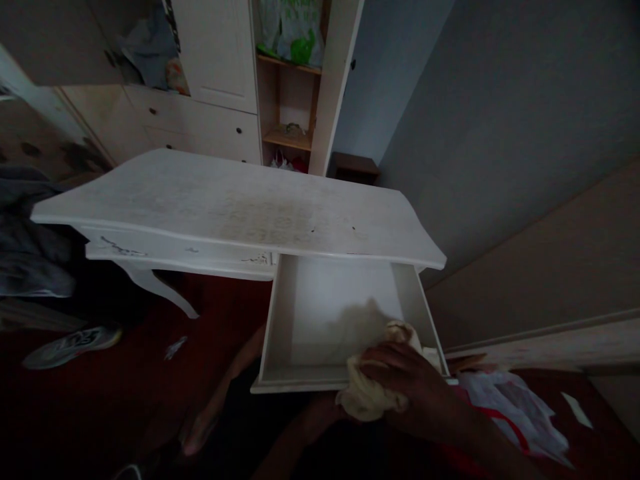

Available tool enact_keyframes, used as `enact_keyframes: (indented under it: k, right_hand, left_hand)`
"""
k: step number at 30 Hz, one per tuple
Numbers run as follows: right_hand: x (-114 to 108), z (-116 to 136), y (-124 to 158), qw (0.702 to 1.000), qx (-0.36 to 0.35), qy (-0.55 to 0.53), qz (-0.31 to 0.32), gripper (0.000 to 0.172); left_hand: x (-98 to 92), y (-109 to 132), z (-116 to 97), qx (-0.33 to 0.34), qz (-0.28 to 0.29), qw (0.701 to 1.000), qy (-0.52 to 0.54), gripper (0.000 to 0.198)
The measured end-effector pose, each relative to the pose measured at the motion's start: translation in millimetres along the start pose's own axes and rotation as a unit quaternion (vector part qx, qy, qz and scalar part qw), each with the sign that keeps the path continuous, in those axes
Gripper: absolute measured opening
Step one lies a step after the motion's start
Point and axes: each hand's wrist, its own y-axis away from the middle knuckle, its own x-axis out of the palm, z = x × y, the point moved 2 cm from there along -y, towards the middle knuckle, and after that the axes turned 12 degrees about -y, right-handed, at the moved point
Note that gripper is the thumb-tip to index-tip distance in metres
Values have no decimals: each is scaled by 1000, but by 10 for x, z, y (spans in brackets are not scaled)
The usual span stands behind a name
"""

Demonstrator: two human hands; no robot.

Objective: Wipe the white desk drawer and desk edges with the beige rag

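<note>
A pale yellowish cloth (pixel 373 393) is bunched under my right hand (pixel 393 367) at the front right corner of a pulled-out white drawer (pixel 300 383). My fingers curl over the cloth, and part of it drapes over the drawer's front edge and right side. My left hand (pixel 327 408) is low against the drawer front, close to the cloth's hanging end; its fingers are hidden. Shadow falls on the drawer's bare bottom. The drawer belongs to a white desk (pixel 200 193) with a greyish-brown stained, scuffed top.
Behind the desk stands a white wardrobe (pixel 220 60) with an open door and bags on its shelves. A shoe (pixel 75 347) lies on the dark red floor at left. Plastic bags (pixel 515 407) lie at right beside the wall. Grey clothing (pixel 30 247) is piled at far left.
</note>
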Motion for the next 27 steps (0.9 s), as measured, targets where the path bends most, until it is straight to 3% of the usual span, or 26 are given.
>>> enact_keyframes:
  k: [6,11,14,19,23,27]
  right_hand:
    - [-211,-274,460,996,41,60,-48,56]
    - [-285,-523,485,981,68,115,-144,58]
    - [-462,-675,363,959,60,90,-263,52]
    - [-998,-758,23,871,61,21,-488,34]
    - [-1419,-792,-352,821,49,-22,-569,35]
    - [-1729,-991,-788,762,28,-190,-618,45]
  left_hand:
    - [-57,-6,44,-4,6,999,-32,33]
    - [-65,4,32,-12,16,1000,-23,34]
    - [-75,15,57,-5,-14,1000,-9,31]
    - [-114,-10,128,3,-29,999,15,27]
    - [-76,-28,104,1,-14,1000,26,30]
    - [-19,-25,66,2,-6,1000,30,33]
